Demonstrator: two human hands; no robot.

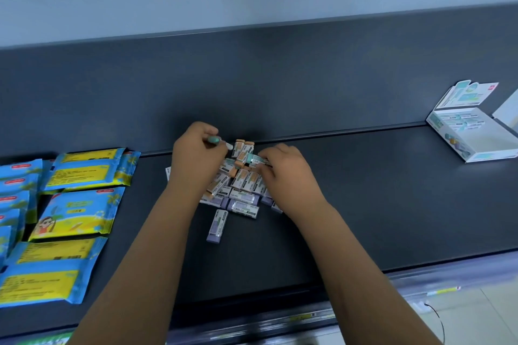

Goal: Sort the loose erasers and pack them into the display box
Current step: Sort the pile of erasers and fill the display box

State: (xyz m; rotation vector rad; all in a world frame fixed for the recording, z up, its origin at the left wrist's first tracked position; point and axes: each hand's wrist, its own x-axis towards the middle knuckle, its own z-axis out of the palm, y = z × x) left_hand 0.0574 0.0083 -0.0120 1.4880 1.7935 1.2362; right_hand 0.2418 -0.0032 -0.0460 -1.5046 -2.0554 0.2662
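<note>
Both hands are in the eraser pile (241, 189): the left hand (196, 155) grips a green eraser (215, 140), the right hand (283, 169) pinches a second green eraser (254, 160). Orange, green and purple lie mixed on the table (364, 204). Well to the right, the open display box (473, 134) looks partly filled; sorting seems barely begun.

Shop: retail shelving.
Dark metal shelf (364, 204) is carrying rows of sealed wipe packs (84, 173), a display box (476, 131), a label strip (308, 315) along its front.
</note>
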